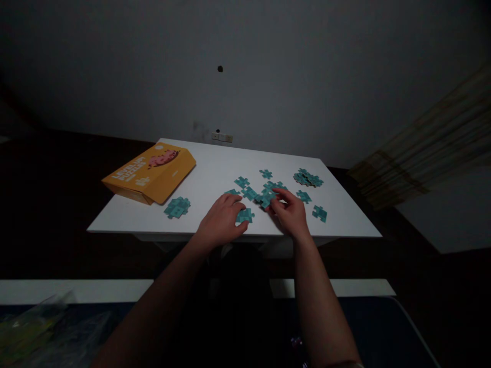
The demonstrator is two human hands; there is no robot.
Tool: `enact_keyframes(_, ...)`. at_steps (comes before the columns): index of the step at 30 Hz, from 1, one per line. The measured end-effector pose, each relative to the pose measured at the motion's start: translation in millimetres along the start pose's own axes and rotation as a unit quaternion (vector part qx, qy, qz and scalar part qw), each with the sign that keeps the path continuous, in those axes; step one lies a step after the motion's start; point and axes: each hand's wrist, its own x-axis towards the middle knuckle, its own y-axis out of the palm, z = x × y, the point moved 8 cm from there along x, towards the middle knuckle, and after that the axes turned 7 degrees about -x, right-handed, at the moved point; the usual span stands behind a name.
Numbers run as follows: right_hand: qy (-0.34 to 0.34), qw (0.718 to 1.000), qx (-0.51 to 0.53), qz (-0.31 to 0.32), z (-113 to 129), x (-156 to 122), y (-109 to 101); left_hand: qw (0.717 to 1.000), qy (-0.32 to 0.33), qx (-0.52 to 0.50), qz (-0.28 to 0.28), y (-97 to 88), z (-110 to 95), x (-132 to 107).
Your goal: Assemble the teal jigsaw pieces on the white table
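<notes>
Teal jigsaw pieces lie face down on a small white table (126, 217). My left hand (221, 222) rests palm down near the front edge, its fingers spread flat and touching one teal piece (245, 215). My right hand (289, 210) is beside it, fingers curled and pinching at a cluster of joined teal pieces (266, 196) in the middle of the table. Loose single pieces (319, 213) lie to the right of my right hand.
An orange puzzle box (150, 172) lies flat at the table's back left. A small pile of teal pieces (177, 207) sits in front of it, and another pile (308, 178) at the back right. A grey wall stands behind; a curtain (429, 148) hangs right.
</notes>
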Motion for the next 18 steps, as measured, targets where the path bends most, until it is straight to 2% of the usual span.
enact_keyframes(6, 0.029, 0.999, -0.010, 0.022, 0.5, -2.5, 1.4, 1.000, -0.001, -0.003, -0.002, 1.1, 1.5, 0.3)
enact_keyframes(12, 0.039, 0.999, 0.008, 0.011, 4.3, -2.6, 0.4, 1.000, 0.001, 0.004, 0.000, 2.6, 1.9, 0.1)
enact_keyframes(18, -0.010, 0.991, -0.135, -0.022, 17.9, -3.0, -5.3, 1.000, 0.011, 0.005, -0.013, 2.7, 1.6, 0.5)
